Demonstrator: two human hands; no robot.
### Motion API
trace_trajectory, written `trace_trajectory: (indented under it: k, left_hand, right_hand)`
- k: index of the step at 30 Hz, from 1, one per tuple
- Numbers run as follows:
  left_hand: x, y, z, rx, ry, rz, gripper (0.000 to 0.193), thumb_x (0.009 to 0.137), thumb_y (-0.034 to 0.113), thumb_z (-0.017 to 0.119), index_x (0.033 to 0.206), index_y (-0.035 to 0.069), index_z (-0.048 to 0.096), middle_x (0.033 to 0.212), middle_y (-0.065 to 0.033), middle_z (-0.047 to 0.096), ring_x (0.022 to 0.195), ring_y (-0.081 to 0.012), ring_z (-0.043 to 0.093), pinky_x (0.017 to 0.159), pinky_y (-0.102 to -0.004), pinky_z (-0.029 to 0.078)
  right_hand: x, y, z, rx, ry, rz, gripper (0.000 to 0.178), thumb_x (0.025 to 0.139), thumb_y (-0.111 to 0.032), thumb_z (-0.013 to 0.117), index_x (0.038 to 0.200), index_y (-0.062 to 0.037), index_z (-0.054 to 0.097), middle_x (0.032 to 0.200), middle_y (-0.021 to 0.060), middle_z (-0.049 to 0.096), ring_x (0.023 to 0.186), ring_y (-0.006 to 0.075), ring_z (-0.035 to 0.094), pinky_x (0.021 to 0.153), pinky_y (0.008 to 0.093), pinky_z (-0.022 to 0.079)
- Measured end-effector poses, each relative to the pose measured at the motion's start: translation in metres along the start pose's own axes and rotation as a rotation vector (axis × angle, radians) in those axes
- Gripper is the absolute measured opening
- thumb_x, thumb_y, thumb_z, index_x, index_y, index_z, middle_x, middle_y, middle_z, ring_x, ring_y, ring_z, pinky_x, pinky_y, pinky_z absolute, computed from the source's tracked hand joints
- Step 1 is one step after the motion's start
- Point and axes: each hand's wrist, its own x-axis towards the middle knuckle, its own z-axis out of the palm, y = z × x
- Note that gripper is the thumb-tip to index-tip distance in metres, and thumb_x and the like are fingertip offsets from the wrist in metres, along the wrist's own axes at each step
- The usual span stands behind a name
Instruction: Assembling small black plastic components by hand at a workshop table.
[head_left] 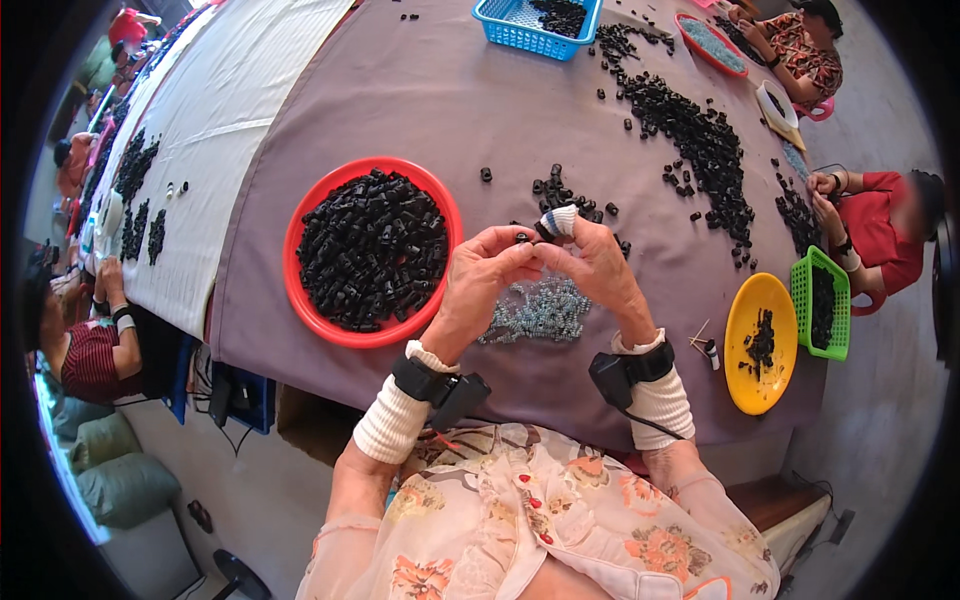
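Observation:
In front of me my left hand (480, 268) and my right hand (598, 265) meet, fingers pinched together. A small black plastic part (522, 237) shows between the fingertips; its far side is hidden. One finger of the right hand wears a striped white and blue finger cover (560, 221). Beneath the hands lies a heap of small pale blue-grey pieces (545, 312), too fine to make out singly. Left of them stands a round red tray (372, 339) heaped with black plastic parts (375, 245). More loose black parts (556, 186) lie just beyond my fingers.
A yellow plate (741, 370) with black bits and a green basket (843, 340) stand at the right. Thin sticks and a small bottle (711, 353) lie nearby. Black parts (705, 150) trail toward a blue basket (535, 42). Several people sit around the cloth-covered tables (330, 130).

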Motion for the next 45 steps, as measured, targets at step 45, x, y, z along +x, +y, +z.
trace_trajectory:
  k: [45]
  left_hand:
    - [-0.005,0.006,0.025,0.556,0.044,0.274,0.023,0.085,0.003,0.065,0.108,-0.003,0.065,0.081,-0.0019,0.065,0.07,-0.0062,0.058,0.064,-0.0203,0.048]
  right_hand:
    - [-0.005,-0.037,-0.017,-0.825,0.074,-0.557,0.005,0.072,-0.002,0.059,0.076,-0.0024,0.058,0.072,0.0071,0.056,0.072,0.0233,0.057,0.085,0.041,0.04]
